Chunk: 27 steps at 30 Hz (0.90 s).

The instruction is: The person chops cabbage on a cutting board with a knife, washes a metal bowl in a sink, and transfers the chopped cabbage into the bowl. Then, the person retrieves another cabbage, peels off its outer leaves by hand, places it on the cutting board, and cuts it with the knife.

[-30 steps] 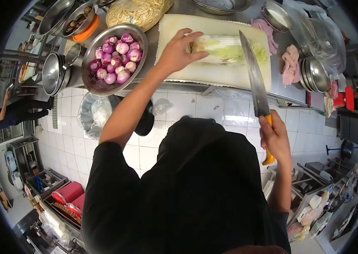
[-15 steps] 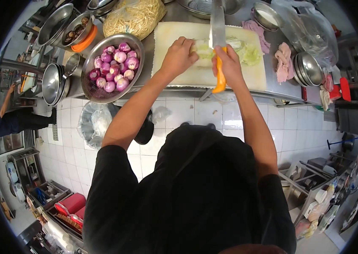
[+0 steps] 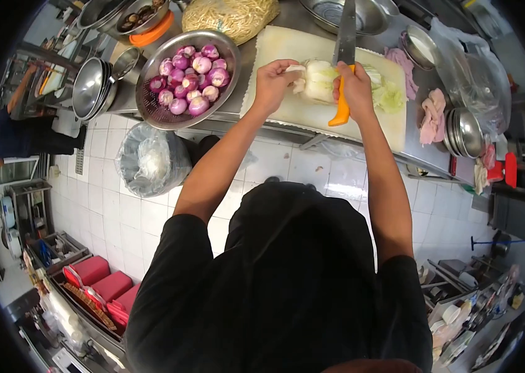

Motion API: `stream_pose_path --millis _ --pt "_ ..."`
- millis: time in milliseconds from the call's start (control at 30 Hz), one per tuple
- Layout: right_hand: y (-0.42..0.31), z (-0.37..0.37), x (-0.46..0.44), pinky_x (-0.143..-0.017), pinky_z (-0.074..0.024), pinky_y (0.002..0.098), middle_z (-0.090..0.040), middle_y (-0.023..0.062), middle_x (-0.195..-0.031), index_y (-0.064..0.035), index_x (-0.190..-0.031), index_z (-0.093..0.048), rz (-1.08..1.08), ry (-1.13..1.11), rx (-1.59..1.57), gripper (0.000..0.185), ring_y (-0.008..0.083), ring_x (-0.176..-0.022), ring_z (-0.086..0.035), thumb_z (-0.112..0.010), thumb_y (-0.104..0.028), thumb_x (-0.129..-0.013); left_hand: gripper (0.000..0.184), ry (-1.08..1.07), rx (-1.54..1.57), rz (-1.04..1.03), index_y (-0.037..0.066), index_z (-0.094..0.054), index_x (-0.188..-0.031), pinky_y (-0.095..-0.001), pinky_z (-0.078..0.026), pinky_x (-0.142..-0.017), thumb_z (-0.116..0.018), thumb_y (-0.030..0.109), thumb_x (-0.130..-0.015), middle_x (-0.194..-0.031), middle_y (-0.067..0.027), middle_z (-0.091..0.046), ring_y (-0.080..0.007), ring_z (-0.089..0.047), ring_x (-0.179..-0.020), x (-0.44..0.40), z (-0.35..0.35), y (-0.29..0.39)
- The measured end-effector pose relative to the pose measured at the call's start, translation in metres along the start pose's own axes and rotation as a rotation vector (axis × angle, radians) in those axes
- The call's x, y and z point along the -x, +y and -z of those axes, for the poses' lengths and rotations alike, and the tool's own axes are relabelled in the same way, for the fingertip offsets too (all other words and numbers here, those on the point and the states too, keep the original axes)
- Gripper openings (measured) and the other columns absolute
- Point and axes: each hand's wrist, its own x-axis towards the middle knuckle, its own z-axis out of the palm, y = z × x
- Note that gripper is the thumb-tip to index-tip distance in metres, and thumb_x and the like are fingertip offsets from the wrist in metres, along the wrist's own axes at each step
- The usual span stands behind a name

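A pale napa cabbage (image 3: 319, 82) lies on the white cutting board (image 3: 275, 46), with its leafy green end (image 3: 389, 96) to the right. My left hand (image 3: 273, 85) is closed on a small whitish piece at the cabbage's left, stem end. My right hand (image 3: 357, 92) grips a knife by its orange handle (image 3: 340, 114). The knife's broad blade (image 3: 346, 34) points away from me, above the board, and its edge is clear of the cabbage as far as I can see. The fingers of my right hand cover part of the cabbage's right side.
Left of the board stands a colander (image 3: 236, 59) of peeled purple onions, with a bag of noodle-like strands (image 3: 231, 18) behind it. Metal bowls (image 3: 466, 132) and pink cloths (image 3: 432, 118) lie to the right. A lined bin (image 3: 150, 161) stands below; another person (image 3: 26, 133) is far left.
My left hand has gone from lying over the cabbage to pinching its stem end. The knife has come off the cabbage, still in my right hand. The view has shifted.
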Motion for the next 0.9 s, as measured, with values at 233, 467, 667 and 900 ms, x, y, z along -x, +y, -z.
stream_pose_path --millis 233,467,667,900 --pt "-0.001 -0.001 0.005 -0.038 -0.0366 0.0289 -0.048 0.004 -0.057 -0.0056 -0.091 -0.047 0.07 -0.008 0.071 0.017 0.0133 -0.04 -0.045 -0.051 -0.022 -0.093 0.02 -0.034 -0.167 -0.028 -0.005 -0.062 -0.102 -0.0244 -0.053 -0.066 -0.063 0.0 -0.083 -0.09 -0.0086 -0.068 -0.0112 -0.064 -0.076 0.002 0.0 0.007" --pt "-0.002 -0.009 0.032 -0.037 -0.0368 0.0284 -0.049 0.0043 -0.059 -0.0062 -0.089 -0.047 0.09 0.041 0.296 0.018 0.013 -0.04 -0.045 -0.052 -0.023 -0.094 0.013 0.035 -0.087 -0.048 -0.005 -0.062 -0.095 -0.0221 -0.051 -0.058 -0.059 -0.004 -0.082 -0.079 -0.0071 -0.066 -0.009 -0.061 -0.066 0.008 -0.006 0.003" --pt "0.011 -0.015 0.094 -0.047 -0.0423 0.0361 -0.053 0.013 -0.062 -0.0009 -0.089 -0.046 0.102 0.026 0.657 0.025 0.0254 -0.049 -0.052 -0.05 -0.025 -0.094 0.018 0.033 -0.148 -0.109 -0.005 -0.062 -0.098 -0.0227 -0.05 -0.058 -0.057 -0.004 -0.081 -0.075 -0.0057 -0.064 -0.0082 -0.059 -0.063 0.016 -0.007 0.002" --pt "0.004 -0.033 0.103 -0.061 -0.0446 0.0496 -0.06 0.0263 -0.069 0.0015 -0.096 -0.044 -0.019 0.028 0.796 0.024 0.0457 -0.066 -0.059 -0.049 -0.022 -0.093 0.021 0.01 -0.221 -0.107 -0.002 -0.065 -0.1 -0.0238 -0.047 -0.055 -0.059 0.0 -0.08 -0.067 -0.0055 -0.062 -0.0083 -0.057 -0.059 0.024 -0.005 -0.002"
